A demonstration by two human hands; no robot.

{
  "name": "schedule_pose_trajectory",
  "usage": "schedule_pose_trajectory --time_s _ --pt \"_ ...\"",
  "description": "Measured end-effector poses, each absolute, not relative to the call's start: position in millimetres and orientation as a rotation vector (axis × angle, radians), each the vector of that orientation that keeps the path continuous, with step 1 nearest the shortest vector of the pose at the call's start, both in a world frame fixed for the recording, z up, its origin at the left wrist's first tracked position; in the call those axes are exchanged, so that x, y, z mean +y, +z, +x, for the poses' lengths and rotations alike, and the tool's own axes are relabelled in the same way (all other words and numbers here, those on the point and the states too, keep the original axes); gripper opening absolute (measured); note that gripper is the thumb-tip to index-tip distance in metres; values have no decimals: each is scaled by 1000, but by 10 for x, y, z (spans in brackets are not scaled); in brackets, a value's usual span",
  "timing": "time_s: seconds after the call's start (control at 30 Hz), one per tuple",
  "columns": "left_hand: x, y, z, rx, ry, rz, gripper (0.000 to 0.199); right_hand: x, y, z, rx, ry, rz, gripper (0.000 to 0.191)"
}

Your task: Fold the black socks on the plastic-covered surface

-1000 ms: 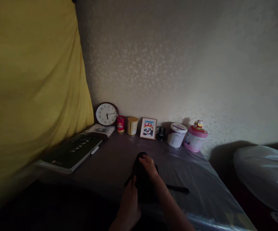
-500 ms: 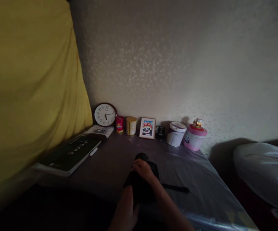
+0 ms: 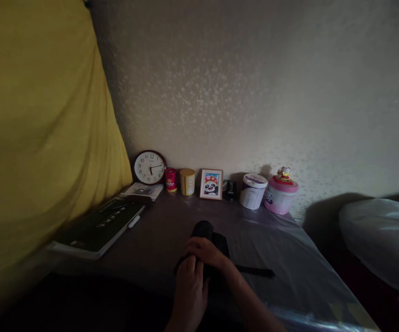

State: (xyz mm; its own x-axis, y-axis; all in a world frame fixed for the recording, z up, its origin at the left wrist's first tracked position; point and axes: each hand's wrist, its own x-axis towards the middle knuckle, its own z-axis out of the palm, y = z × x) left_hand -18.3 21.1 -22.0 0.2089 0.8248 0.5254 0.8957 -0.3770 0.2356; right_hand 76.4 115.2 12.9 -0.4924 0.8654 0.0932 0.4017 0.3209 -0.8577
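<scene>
A dark, loosely folded black umbrella [image 3: 203,228] lies on the table before me, a flap of its fabric showing on the right. Its black strap [image 3: 256,271] stretches out to the right over the tabletop. My right hand [image 3: 206,251] reaches across from the right, fingers curled over the umbrella below its rounded far end. Just below, my left hand [image 3: 189,281] is closed on the fabric, its fingertips touching the right hand. The near part of the umbrella is hidden by my hands and lost in shadow.
Along the wall stand a clock [image 3: 150,167], a red can [image 3: 170,180], a yellow canister [image 3: 187,182], a panda picture frame [image 3: 211,184], a white tub [image 3: 253,191] and a pink tub [image 3: 281,196]. A dark green board [image 3: 104,226] lies left, below a yellow curtain [image 3: 40,120].
My left hand has moved up and forward from the near side of the umbrella to meet my right hand. The right hand has shifted slightly nearer to me, still on the fabric.
</scene>
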Motion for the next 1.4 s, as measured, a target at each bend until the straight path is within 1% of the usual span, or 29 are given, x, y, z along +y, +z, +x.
schedule_pose_trajectory --time_s 0.13,0.33,0.43,0.57,0.67,0.83,0.93,1.03,1.2,1.3,1.4 --pt "277 -425 -188 -1664 -920 -2276 39 1066 85 813 -1982 1072 -1013 20" --pt "334 -644 -168 -1714 -900 -2249 42 1060 -101 920 -2133 509 -977 25" --pt "348 -605 -153 -1765 -776 -2303 49 1248 -194 956 -2211 363 -1018 29" --pt "358 -440 -141 -1922 -496 -2425 61 1624 -260 980 -2234 250 -1109 33" --pt "358 -292 -142 -2032 -385 -2496 63 1864 -248 1005 -2221 249 -1225 31" --pt "385 -210 -167 -2137 -283 -2642 80 1920 -159 1153 -2036 174 -1507 32" --pt "438 -315 -197 -2132 -376 -2665 76 1764 -181 1287 -1850 111 -1560 31" --pt "483 -431 -229 -2097 -510 -2644 74 1585 -282 1396 -1798 226 -1474 31" --pt "472 -433 -253 -2101 -498 -2667 76 1380 -424 1534 -1743 424 -1441 31" --pt "446 -376 -261 -2101 -495 -2707 84 1272 -450 1603 -1731 459 -1481 32" --pt "431 -330 -303 -2131 -521 -2748 98 1163 -451 1662 -1737 497 -1475 30"
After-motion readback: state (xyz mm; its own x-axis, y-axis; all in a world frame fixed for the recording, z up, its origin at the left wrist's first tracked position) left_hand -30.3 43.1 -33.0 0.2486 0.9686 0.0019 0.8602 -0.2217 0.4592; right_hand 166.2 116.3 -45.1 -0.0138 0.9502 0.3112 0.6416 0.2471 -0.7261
